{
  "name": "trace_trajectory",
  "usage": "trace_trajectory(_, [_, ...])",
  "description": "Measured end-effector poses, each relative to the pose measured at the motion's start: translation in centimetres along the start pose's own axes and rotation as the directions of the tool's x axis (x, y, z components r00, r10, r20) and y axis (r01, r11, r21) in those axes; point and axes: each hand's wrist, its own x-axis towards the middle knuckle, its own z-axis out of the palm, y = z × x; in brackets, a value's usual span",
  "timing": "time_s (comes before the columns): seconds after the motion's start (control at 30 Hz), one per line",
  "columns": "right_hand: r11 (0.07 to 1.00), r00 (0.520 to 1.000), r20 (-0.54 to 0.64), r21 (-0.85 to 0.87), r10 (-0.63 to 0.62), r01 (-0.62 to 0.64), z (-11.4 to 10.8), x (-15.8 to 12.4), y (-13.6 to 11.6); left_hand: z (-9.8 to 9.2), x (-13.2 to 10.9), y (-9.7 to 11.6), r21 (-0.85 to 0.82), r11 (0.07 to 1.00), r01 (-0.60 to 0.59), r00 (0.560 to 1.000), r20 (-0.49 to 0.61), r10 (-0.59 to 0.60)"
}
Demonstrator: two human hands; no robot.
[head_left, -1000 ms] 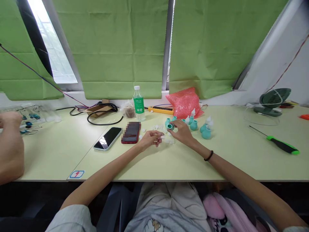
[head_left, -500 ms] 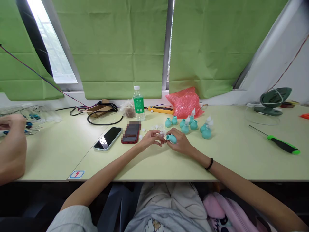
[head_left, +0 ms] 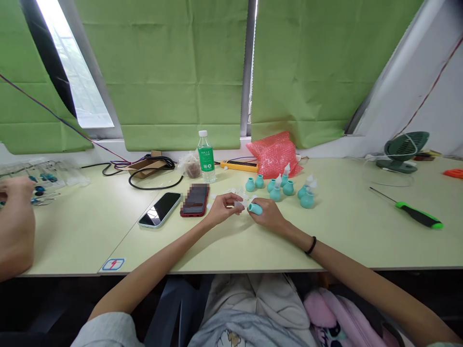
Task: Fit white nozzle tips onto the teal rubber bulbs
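My right hand (head_left: 268, 213) is closed round a teal rubber bulb (head_left: 255, 208), its open neck pointing left toward my other hand. Between the fingertips of my left hand (head_left: 224, 208) is a small translucent white plastic piece (head_left: 238, 206), held just left of the bulb and apart from it. More small white pieces lie on the table behind my hands. Beyond my right hand stand several teal bulbs (head_left: 288, 188); some carry pointed translucent tips (head_left: 278, 180), others have bare necks.
Two phones (head_left: 160, 210) lie left of my hands. Behind are a water bottle (head_left: 206, 159), a yellow tool (head_left: 238, 166) and a pink bubble-wrap bag (head_left: 277, 156). A screwdriver (head_left: 415, 214) and small fan (head_left: 403, 150) are rightward. Another person's arm (head_left: 16, 226) rests far left.
My hands have drawn slightly apart, leaving the white piece in my left fingers clear of my right hand. The bulb has tilted a little in my right hand. The view shifted slightly.
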Motion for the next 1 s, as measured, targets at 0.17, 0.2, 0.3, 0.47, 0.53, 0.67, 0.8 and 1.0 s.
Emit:
trace_trajectory(0.17, [0.998, 1.0, 0.026, -0.065, -0.013, 0.014, 0.0, -0.1, 0.0, -0.1, 0.1, -0.1, -0.053, 0.994, 0.096, 0.983, 0.164, -0.086])
trace_trajectory(0.2, [0.996, 1.0, 0.028, -0.089, -0.013, 0.016, 0.0, -0.2, 0.0, -0.2, 0.1, -0.2, -0.03, 0.995, 0.096, 0.978, 0.187, -0.089])
trace_trajectory(0.3, [0.98, 0.999, 0.037, -0.2, -0.017, 0.024, 0.1, -0.3, -0.1, -0.4, 0.1, -0.3, 0.07, 0.995, 0.066, 0.974, 0.212, -0.079])
trace_trajectory(0.47, [0.941, 0.993, 0.109, -0.33, -0.04, 0.074, -0.2, -0.4, -0.5, -0.3, -0.1, -0.3, 0.27, 0.963, 0.006, 0.975, 0.212, -0.066])
trace_trajectory(0.53, [0.956, 0.99, 0.134, -0.282, -0.037, 0.074, -0.2, -0.4, -0.5, -0.1, -0.3, -0.2, 0.346, 0.937, -0.041, 0.983, 0.182, -0.025])
trace_trajectory(0.67, [0.993, 0.989, 0.147, -0.108, -0.024, 0.04, -0.1, -0.4, -0.4, 0.5, -0.9, -0.2, 0.49, 0.85, -0.192, 0.98, 0.146, 0.136])
trace_trajectory(0.8, [0.985, 0.982, 0.19, 0.164, 0.024, -0.056, -0.3, -0.2, -0.3, 0.9, -1.2, -0.4, 0.608, 0.718, -0.339, 0.94, 0.183, 0.288])
trace_trajectory(1.0, [0.88, 0.885, 0.465, 0.425, -0.012, -0.212, -1.5, 0.6, 0.3, 1.1, -1.3, -0.7, 0.633, 0.626, -0.455, 0.889, 0.28, 0.362])
